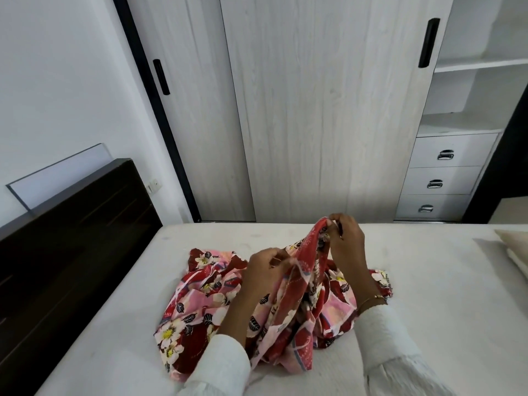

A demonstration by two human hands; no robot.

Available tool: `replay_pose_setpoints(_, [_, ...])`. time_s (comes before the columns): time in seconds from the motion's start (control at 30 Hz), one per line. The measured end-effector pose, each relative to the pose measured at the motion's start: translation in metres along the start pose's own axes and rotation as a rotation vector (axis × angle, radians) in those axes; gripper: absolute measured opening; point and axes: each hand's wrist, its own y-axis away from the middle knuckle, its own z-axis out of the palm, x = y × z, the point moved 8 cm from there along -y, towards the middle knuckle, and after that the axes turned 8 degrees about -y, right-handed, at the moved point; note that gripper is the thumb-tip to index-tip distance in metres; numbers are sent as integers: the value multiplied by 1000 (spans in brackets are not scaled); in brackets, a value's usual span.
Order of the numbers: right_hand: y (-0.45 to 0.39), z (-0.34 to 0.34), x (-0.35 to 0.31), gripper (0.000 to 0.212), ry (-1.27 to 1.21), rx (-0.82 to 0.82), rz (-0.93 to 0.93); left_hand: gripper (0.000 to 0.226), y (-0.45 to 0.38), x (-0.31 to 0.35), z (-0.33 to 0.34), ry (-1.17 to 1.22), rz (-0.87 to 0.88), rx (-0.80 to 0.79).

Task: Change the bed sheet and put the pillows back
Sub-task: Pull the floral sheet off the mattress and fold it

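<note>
Two hands lift a soft flowery sheet off a bare bed.

The sheet (pixel 205 307) is red and pink with white flowers, and it lies in a crumpled heap in the middle of the mattress (pixel 428 295). It looks light, thin and floppy, so it should bend and slide easily and will not break. A good place to hold it is likely an edge or a corner, so it can be shaken out flat. The right hand (pixel 347 238) is up above the heap, fingers pinching a fold and pulling it into a peak. The left hand (pixel 264 265) is lower, just beside that peak, fingers curled on the cloth too. A pillow (pixel 514 247) waits at the far right of the mattress.
</note>
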Motion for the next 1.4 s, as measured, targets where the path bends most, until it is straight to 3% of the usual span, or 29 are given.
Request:
replay_pose_setpoints(0.07, [1,3,-2,21,-13,-6,-1,30,6,-4,17,-16,-17,-103])
replay_pose_setpoints(0.13, [3,7,-5,21,-25,-2,-8,40,10,-10,27,-109,1,-69])
replay_pose_setpoints(0.23, [4,3,-4,21,-22,52,-9,33,18,-25,24,-290,-18,90])
replay_pose_setpoints(0.37, [3,-7,9,18,6,148,34,31,27,-21,-6,-181,-67,343])
replay_pose_setpoints(0.5, [-2,0,25,18,148,57,121,20,17,9,-53,-104,12,557])
replay_pose_setpoints(0.6, [1,18,16,26,123,-141,109,18,-3,38,-67,-151,170,426])
replay_pose_setpoints(0.7, [12,43,-11,59,-21,-443,17,19,-22,60,-62,-239,279,203])
replay_pose_setpoints(0.77, [17,56,-23,59,-12,-532,-52,20,-27,68,-58,-266,304,117])
replay_pose_setpoints(0.87, [13,58,-30,15,85,-385,-128,18,-29,66,-55,-184,304,62])
replay_pose_setpoints(0.97, [10,50,-30,16,81,-251,-136,22,-26,55,-53,-224,304,104])
replay_pose_setpoints(1.07, [9,42,-31,17,106,-165,-148,24,-12,42,-51,-359,299,300])
replay_pose_setpoints(1.17, [7,37,-29,18,91,-115,-125,22,5,22,-48,-311,200,452])
replay_pose_setpoints(1.33, [7,36,-31,19,57,-126,-139,16,16,-17,-16,-287,38,296])
replay_pose_setpoints(1.4, [8,36,-29,19,57,-127,-135,18,19,-27,-15,-282,-22,327])
